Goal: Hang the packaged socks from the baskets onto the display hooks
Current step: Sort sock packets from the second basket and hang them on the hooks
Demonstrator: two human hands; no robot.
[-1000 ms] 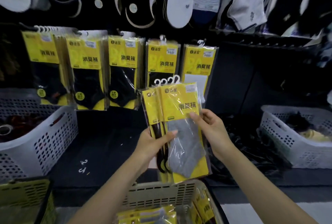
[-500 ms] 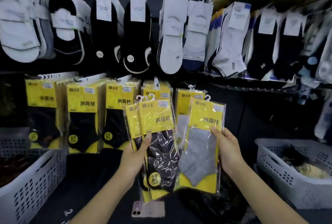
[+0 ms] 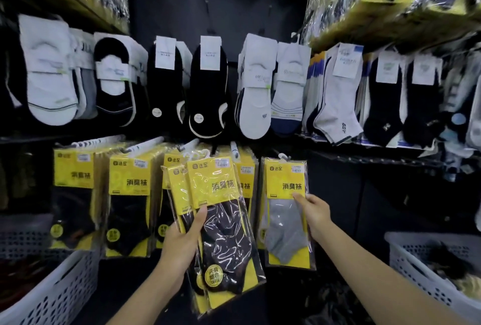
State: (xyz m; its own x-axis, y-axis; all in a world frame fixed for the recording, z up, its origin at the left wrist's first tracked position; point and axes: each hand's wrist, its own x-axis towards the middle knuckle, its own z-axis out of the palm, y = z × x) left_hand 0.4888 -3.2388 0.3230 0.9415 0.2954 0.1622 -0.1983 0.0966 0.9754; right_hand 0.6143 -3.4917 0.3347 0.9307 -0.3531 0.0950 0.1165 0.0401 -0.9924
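Lower centre of the frame, the left hand (image 3: pixel 182 244) has its grip clenched on a fanned stack of clear-plastic sock packets (image 3: pixel 223 223) with yellow cards and dark socks, thumb across the front. Right of centre, the right hand (image 3: pixel 313 211) pinches the right edge of a matching grey-sock packet (image 3: pixel 283 223). Its white hanger tab (image 3: pixel 283 156) sits level with the display hooks (image 3: pixel 235 148); whether it is fully on, I cannot tell. The packets look light, floppy and slick, so the stiffer card top is probably the surest hold. Each card reads 消臭袜; the small logo and round sticker are too blurred. A white perforated basket (image 3: pixel 52 296) stands lower left.
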